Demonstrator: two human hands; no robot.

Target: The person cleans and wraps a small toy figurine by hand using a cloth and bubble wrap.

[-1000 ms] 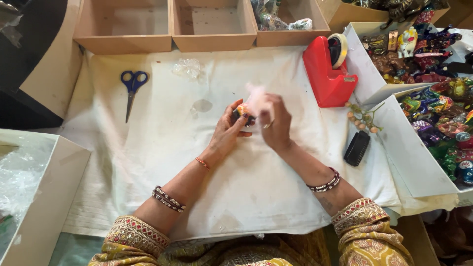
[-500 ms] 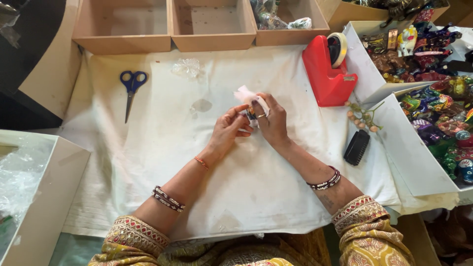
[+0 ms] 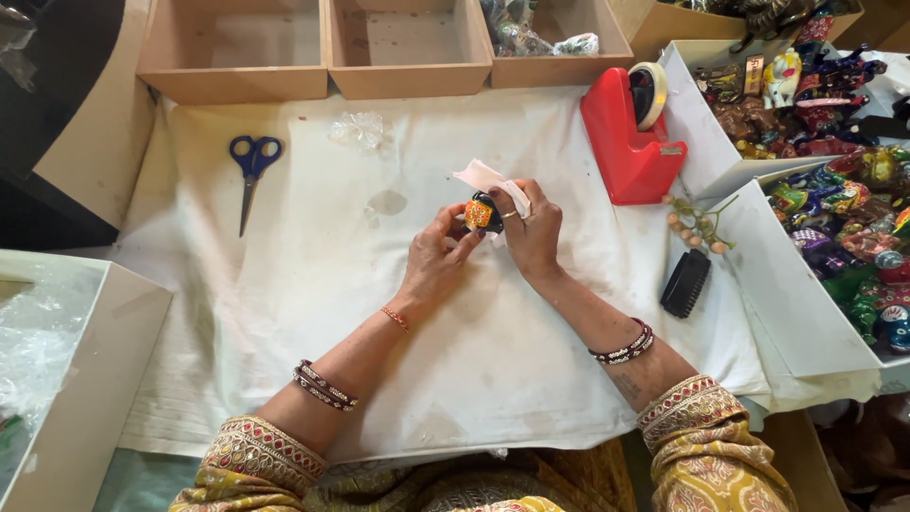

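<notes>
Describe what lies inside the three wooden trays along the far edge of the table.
The left wooden tray and the middle tray show only bare bottoms. The right tray holds crumpled clear wrapping in its left part; what lies beneath the wrapping is covered.

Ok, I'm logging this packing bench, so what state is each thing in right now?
Figurine: held between both hands, above the cloth.
White wrap: partly round the figurine, one end loose.
Left hand: fingers pinching the figurine.
Right hand: gripping figurine and wrap.
Scissors: shut, flat on the cloth.
Tape dispenser: upright, roll loaded.
Brush: lying untouched.
Two wooden trays: empty.
</notes>
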